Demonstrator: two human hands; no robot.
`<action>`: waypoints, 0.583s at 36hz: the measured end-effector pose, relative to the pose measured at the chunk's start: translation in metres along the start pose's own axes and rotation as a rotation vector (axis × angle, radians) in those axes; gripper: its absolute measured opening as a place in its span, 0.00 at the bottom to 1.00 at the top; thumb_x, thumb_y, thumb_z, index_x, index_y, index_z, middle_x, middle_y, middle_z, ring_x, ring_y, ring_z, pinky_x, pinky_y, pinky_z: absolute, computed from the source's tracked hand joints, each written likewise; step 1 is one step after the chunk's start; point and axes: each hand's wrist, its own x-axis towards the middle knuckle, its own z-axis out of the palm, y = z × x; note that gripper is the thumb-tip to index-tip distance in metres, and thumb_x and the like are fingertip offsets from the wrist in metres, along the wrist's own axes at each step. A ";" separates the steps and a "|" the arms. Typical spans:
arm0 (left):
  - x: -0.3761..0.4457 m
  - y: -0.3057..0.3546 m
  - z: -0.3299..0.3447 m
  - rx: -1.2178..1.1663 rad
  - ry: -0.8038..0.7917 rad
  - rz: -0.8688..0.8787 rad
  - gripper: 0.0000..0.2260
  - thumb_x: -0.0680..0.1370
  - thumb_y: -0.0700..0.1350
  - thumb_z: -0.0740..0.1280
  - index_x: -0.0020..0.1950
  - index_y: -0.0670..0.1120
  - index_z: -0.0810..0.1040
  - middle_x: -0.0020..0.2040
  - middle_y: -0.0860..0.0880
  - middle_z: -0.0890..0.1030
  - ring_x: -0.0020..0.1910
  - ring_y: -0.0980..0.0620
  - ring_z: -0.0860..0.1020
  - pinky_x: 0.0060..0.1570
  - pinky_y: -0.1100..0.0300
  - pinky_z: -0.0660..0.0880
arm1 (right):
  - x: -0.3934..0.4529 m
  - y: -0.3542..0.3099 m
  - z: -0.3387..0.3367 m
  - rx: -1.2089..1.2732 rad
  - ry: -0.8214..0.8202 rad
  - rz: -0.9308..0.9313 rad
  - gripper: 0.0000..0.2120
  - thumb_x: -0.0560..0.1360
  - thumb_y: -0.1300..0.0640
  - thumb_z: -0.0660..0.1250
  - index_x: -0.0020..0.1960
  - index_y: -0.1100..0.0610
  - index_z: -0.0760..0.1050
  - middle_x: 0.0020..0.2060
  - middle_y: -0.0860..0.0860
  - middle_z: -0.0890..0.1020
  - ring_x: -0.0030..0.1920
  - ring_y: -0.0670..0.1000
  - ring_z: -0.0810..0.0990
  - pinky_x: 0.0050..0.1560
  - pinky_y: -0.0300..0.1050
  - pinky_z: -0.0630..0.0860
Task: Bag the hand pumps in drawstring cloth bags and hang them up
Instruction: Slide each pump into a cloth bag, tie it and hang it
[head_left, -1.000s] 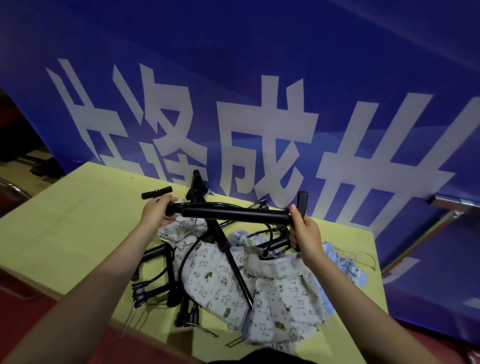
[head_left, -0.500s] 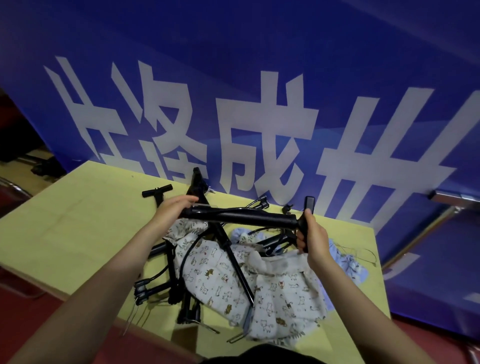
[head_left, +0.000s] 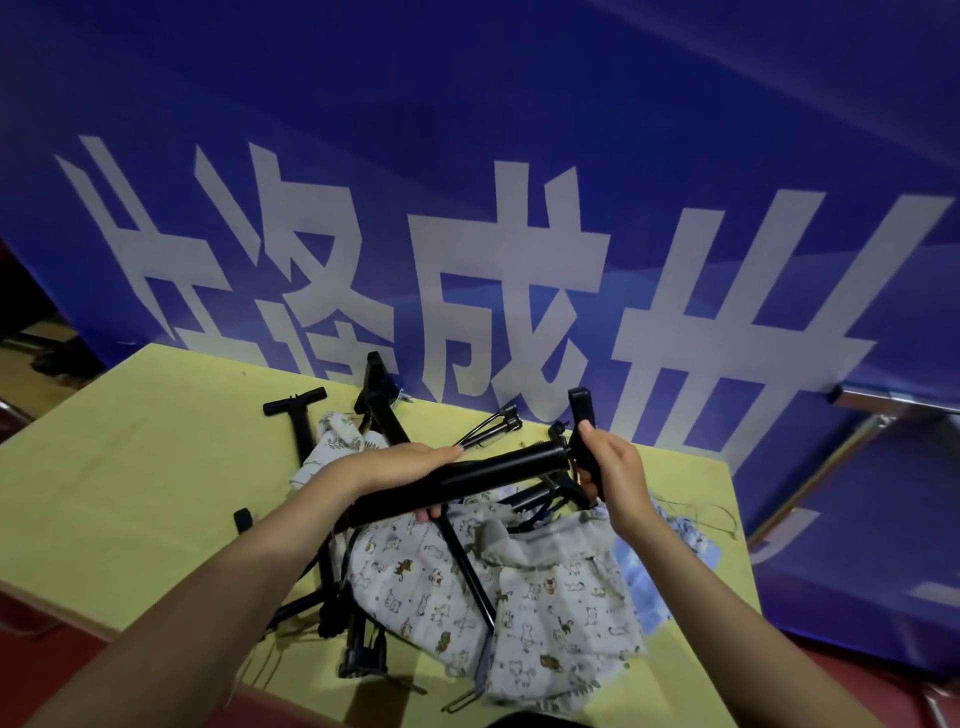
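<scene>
I hold one black hand pump (head_left: 511, 465) level above the pile. My left hand (head_left: 400, 467) grips its barrel near the lower end. My right hand (head_left: 613, 467) grips the T-handle (head_left: 582, 415) at the pump's right end. Below lie several more black pumps (head_left: 301, 421) tangled with hoses. White cloth bags printed with small animals (head_left: 431, 582) are spread under my arms, and a light blue bag (head_left: 696, 540) peeks out at the right.
Everything lies on a yellow-green table (head_left: 130, 467) whose near edge is close to my body. A blue banner with large white characters (head_left: 467, 234) stands right behind the table. A metal frame (head_left: 893, 405) sits at the far right.
My left hand has slid right along the barrel toward my right hand, and the pump's left end has dropped, so it now tilts up to the right. My right hand still holds the handle.
</scene>
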 end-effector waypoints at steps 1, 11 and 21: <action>0.001 0.001 0.002 -0.031 -0.038 0.004 0.26 0.81 0.63 0.51 0.52 0.46 0.80 0.41 0.44 0.85 0.44 0.44 0.84 0.58 0.52 0.77 | 0.000 -0.001 0.000 0.003 -0.001 0.000 0.21 0.73 0.43 0.64 0.35 0.60 0.69 0.25 0.53 0.67 0.25 0.51 0.62 0.26 0.42 0.59; 0.006 -0.014 0.019 -0.050 0.056 0.172 0.20 0.81 0.60 0.54 0.57 0.47 0.76 0.34 0.45 0.79 0.31 0.46 0.77 0.35 0.55 0.78 | 0.012 0.023 -0.008 0.139 0.322 0.295 0.20 0.82 0.51 0.55 0.37 0.59 0.75 0.37 0.56 0.81 0.39 0.55 0.78 0.47 0.52 0.73; -0.005 -0.028 0.028 -0.079 0.135 0.255 0.09 0.81 0.53 0.60 0.54 0.51 0.77 0.33 0.47 0.78 0.28 0.49 0.77 0.31 0.58 0.76 | 0.005 0.047 0.004 0.282 0.037 0.737 0.23 0.81 0.48 0.52 0.47 0.65 0.77 0.37 0.58 0.81 0.35 0.56 0.79 0.37 0.46 0.76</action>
